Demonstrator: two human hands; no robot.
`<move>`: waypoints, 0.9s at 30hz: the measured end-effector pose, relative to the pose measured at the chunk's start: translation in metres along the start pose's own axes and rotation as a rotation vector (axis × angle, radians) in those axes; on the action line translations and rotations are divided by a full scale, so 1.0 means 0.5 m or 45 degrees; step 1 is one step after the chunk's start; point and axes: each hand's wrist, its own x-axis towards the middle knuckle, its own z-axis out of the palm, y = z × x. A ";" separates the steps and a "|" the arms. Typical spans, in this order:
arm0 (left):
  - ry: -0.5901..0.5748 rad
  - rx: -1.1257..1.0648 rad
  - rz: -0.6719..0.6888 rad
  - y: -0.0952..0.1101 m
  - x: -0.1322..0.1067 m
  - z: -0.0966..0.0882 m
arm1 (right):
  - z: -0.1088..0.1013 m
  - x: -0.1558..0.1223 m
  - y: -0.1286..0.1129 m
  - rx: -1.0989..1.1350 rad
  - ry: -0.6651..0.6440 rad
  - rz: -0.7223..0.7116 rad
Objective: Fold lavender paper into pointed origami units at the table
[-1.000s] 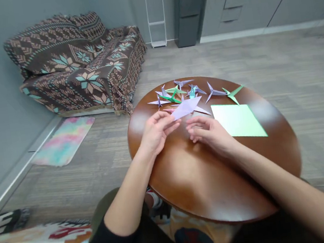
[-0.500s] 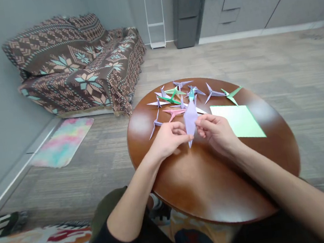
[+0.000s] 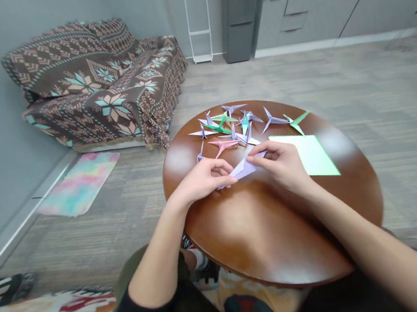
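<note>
A folded piece of light purple paper [image 3: 245,168] lies slantwise between my two hands, low over the round brown table [image 3: 267,250]. My left hand [image 3: 211,177] pinches its left end between thumb and fingers. At the other end, my right hand [image 3: 280,159] grips it with thumb and forefinger, covering part of that edge. Just beyond the hands are several origami cranes in purple, green and blue-green, among them a pink crane [image 3: 224,145] and a dark green crane [image 3: 220,123].
Pale green paper [image 3: 310,155] lies flat to the right of my right hand. A light green crane [image 3: 297,123] sits near the table's far right edge. Past the table stand a sofa [image 3: 106,82] under a patterned cover and grey cabinets [image 3: 313,17].
The purple paper has turned from upright to slanting nearly sideways. Both my hands still hold it, now at its opposite ends, and the left has shifted slightly left.
</note>
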 end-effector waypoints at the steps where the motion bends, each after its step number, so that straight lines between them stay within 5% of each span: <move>1: 0.004 0.033 0.041 0.002 -0.002 0.000 | 0.000 0.000 -0.001 -0.013 -0.016 -0.001; 11: 0.204 0.200 0.296 -0.003 0.002 0.032 | 0.003 -0.005 0.005 -0.031 -0.333 0.089; 27: 0.180 0.034 0.223 -0.011 0.012 0.047 | -0.007 0.000 0.011 -0.030 -0.355 0.122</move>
